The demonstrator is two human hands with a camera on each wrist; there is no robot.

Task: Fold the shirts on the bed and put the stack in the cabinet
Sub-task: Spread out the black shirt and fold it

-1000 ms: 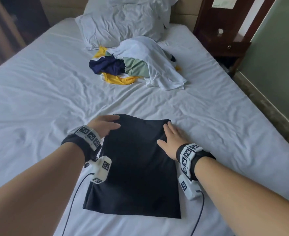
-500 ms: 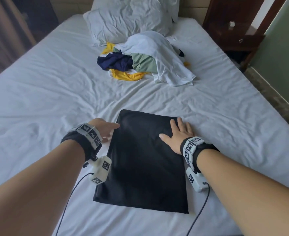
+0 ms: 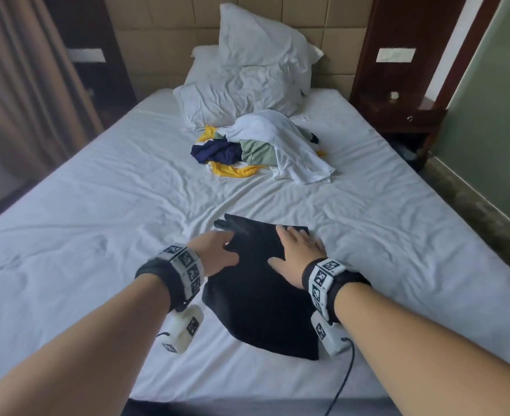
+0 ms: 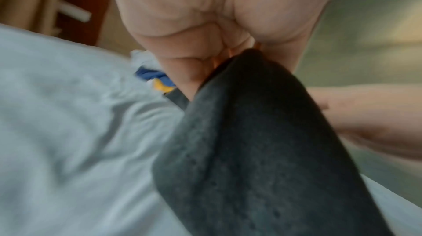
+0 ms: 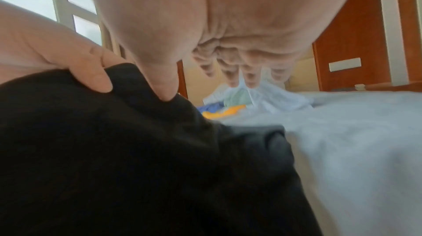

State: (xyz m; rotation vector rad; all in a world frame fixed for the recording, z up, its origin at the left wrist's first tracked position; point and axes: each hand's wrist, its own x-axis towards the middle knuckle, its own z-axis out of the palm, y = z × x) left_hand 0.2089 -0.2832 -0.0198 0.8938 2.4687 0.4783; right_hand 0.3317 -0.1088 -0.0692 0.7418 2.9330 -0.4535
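A folded black shirt [image 3: 259, 298] lies on the white bed sheet [image 3: 97, 223] near the bed's front edge. My left hand [image 3: 217, 249] grips its left edge and lifts that side; in the left wrist view the fingers [image 4: 200, 70] curl round the dark fabric [image 4: 262, 149]. My right hand [image 3: 299, 253] rests flat on the shirt's far right part with fingers straight; its thumb [image 5: 164, 88] touches the cloth [image 5: 114, 149]. A heap of unfolded shirts [image 3: 262, 148], white, green, navy and yellow, sits farther up the bed.
Two white pillows [image 3: 247, 82] lean on the padded headboard behind the heap. A dark wooden nightstand [image 3: 401, 118] stands right of the bed. Curtains [image 3: 22, 85] hang at the left. The bed's right edge drops to a floor strip along a green wall.
My left hand has taken hold of the shirt's left edge and raised it, bunching that side inward. My right hand slid toward the far right corner. The view has pulled back.
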